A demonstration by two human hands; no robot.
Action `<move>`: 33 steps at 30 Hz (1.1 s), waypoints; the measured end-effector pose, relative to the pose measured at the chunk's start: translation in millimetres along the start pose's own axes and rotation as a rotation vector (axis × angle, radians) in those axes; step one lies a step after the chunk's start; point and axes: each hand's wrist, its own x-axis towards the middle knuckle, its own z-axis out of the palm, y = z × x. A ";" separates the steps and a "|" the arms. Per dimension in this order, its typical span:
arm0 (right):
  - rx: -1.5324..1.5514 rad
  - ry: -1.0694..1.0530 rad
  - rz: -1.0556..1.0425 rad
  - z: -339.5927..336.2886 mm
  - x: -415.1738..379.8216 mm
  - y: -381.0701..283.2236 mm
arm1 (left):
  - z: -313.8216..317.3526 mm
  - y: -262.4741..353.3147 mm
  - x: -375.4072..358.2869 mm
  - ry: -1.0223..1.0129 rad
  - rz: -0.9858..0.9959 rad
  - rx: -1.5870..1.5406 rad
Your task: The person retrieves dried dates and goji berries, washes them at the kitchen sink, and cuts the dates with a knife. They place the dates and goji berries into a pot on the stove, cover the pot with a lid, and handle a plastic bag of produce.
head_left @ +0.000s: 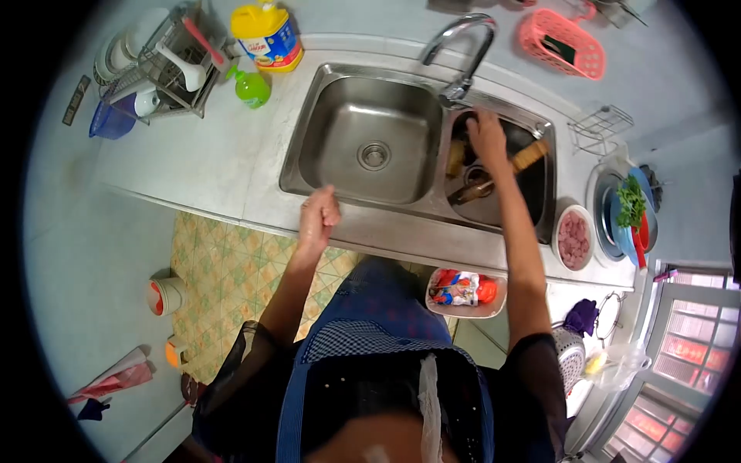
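Observation:
My left hand is curled into a fist at the counter's front edge, below the left basin, with nothing seen in it. My right hand reaches into the right basin of the steel sink, near its back side. Its fingers are blurred and partly hidden, so I cannot tell whether they grip anything. Beneath that forearm lie a long brown stick-like piece and a tan block-like piece. A yellowish piece rests at the basin's left side. Dark surfaces show around them.
The left basin has a drain, and a chrome faucet stands behind. Left are a green soap bottle, a yellow jug and a dish rack. Right are a bowl of pink meat and leafy greens.

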 end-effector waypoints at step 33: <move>0.836 -0.160 0.632 154.1 51.2 -111.1 | 112.4 -17.4 234.3 -0.251 -0.221 -0.188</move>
